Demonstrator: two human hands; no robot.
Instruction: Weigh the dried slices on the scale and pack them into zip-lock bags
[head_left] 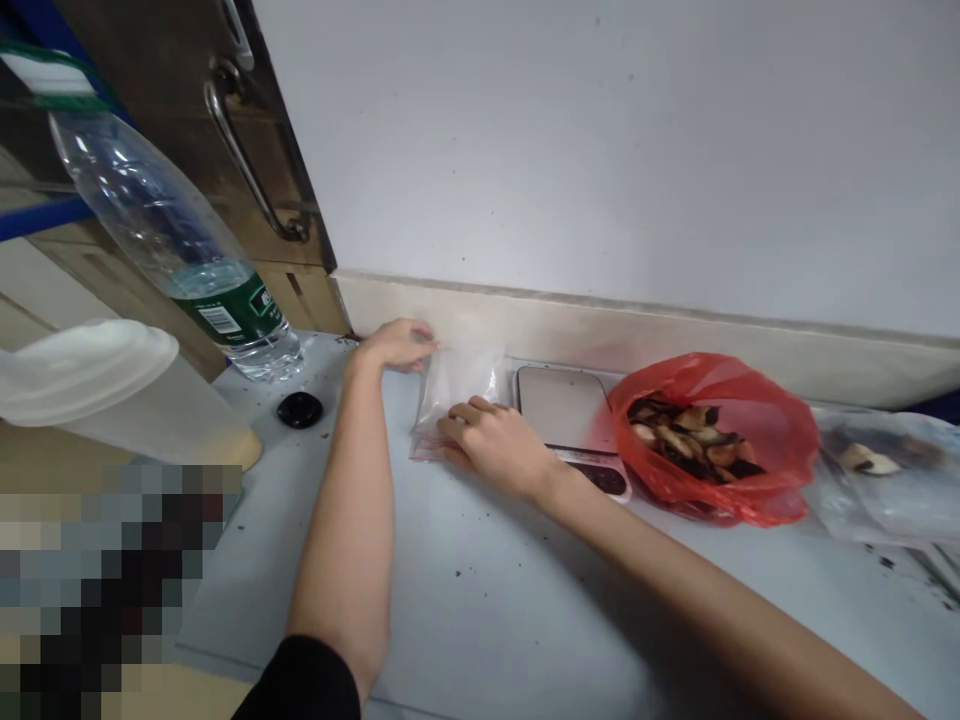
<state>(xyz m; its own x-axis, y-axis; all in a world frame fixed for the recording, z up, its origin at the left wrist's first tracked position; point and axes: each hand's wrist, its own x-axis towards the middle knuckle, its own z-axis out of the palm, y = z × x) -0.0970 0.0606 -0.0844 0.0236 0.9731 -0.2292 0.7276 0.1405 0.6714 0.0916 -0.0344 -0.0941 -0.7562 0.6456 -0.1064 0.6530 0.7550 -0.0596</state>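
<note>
A small stack of clear plastic zip bags [459, 385] lies flat on the table against the wall. My left hand [397, 345] is at the far left corner of the stack, its fingers slightly apart and the tips touching or close to the bag's edge. Across the near right part of the bags lies my right hand [499, 440], fingers curled on the plastic and thumb at the near edge. Right beside it is a flat digital scale [562, 400], its front display partly covered by my right forearm.
An open red plastic bag [780, 430] of dried slices stands right of the scale. Farther right are clear bags [915, 490] with pieces inside. On the left are a tilted-looking water bottle [232, 305], a black cap [300, 409] and a whitish plastic jug [150, 420]. Dark crumbs dot the table.
</note>
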